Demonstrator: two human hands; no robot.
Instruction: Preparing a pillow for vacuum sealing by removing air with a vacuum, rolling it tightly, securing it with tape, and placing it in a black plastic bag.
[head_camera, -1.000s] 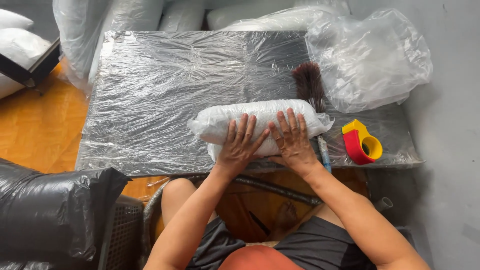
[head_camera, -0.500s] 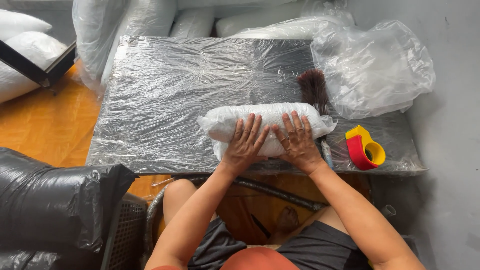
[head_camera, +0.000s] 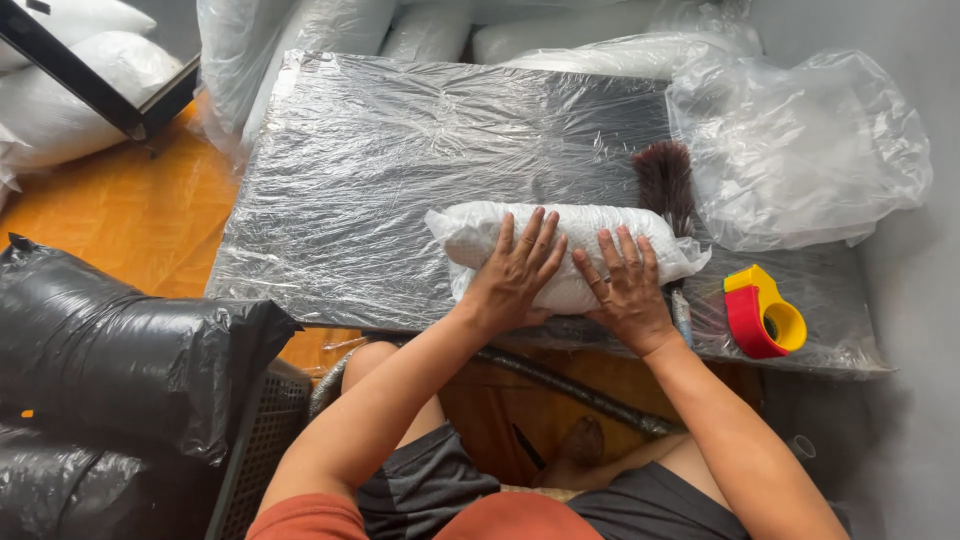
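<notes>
A white stuffed roll in clear plastic (head_camera: 590, 232) lies across the near part of a low table wrapped in shiny film (head_camera: 400, 170). My left hand (head_camera: 515, 272) presses flat on the roll's left half, fingers spread. My right hand (head_camera: 630, 290) presses flat on its right half, fingers spread too. Both palms rest on top of the roll, close to the table's front edge. Neither hand curls around it.
A brown feather duster (head_camera: 665, 185) lies behind and under the roll's right end. A red and yellow tape dispenser (head_camera: 762, 312) sits at the table's right front. A crumpled clear bag (head_camera: 800, 150) is at the back right. Black bagged bundles (head_camera: 120, 360) stand at left. White packed rolls (head_camera: 70, 90) lie beyond.
The view has swung left, so the table and everything on it sit further right in the frame. Both hands stay pressed on the white roll, the left fingers reaching slightly further up it.
</notes>
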